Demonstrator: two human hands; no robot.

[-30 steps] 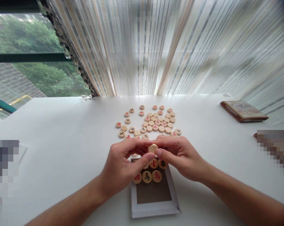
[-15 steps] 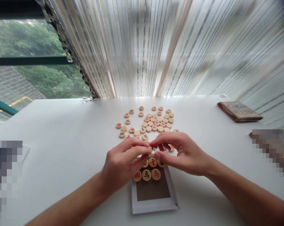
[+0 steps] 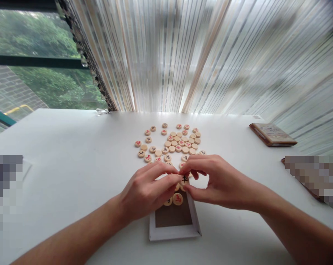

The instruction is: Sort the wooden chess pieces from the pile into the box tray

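Observation:
A round wooden Chinese chess piece with a black character faces up between my two hands, over the far part of a shallow box. My right hand pinches it between thumb and fingers. From the left, the fingertips of my left hand meet at its edge, the thumb partly hidden. Below them is the box, with a white rim and dark bottom. A red-marked piece and a black-marked piece lie in it; my left hand covers others.
Many loose chess pieces, some face up and some blank side up, spread over the white table beyond my hands. A flat brown box lies at the right. A blurred-out item sits nearer, another at left. Curtains hang behind.
The black-marked piece has moved slightly right and nearer, now over the box, with both hands still at it. My left hand covers more of the pieces in the box. The view has shifted a little.

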